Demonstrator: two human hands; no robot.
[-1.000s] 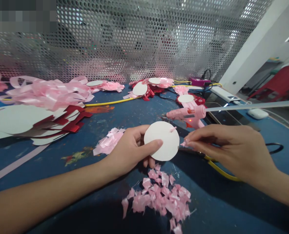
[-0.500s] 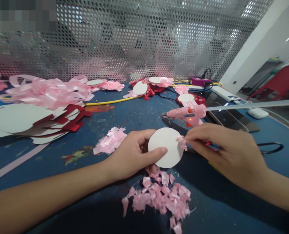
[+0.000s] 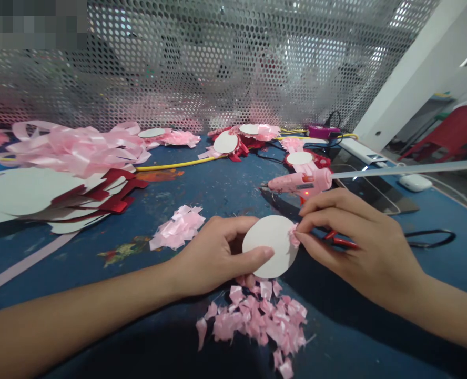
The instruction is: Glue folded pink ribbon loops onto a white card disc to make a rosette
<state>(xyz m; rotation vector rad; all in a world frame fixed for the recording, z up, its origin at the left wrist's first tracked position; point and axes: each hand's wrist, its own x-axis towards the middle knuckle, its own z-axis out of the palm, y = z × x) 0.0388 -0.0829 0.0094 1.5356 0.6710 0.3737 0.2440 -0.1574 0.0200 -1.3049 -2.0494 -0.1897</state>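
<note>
A white card disc [image 3: 267,239] is gripped at its left side by my left hand [image 3: 225,252], thumb on top and fingers beneath. At the disc's right rim sits a small gathered bit of pink ribbon [image 3: 294,236]. My right hand [image 3: 359,247] pinches that bit between thumb and forefinger, against the rim. Below the disc lies a loose heap of small folded pink ribbon pieces [image 3: 263,316]. Left of my left hand is a pile of flat cut pink ribbon strips [image 3: 178,227]. Behind my right hand stands a pink glue gun [image 3: 302,183] with its red light on and a long glue stick in it.
Pink ribbon loops [image 3: 83,147] and stacked white-and-red card shapes [image 3: 56,195] fill the left. Finished-looking rosettes [image 3: 225,142] line the back before a perforated metal screen [image 3: 217,63]. Red-handled scissors or pliers [image 3: 342,241] lie under my right hand. A tablet [image 3: 371,184] is at right.
The disc has shifted slightly down and right with my left hand. My right fingers have closed in on the pink ribbon bit, pressing it to the rim.
</note>
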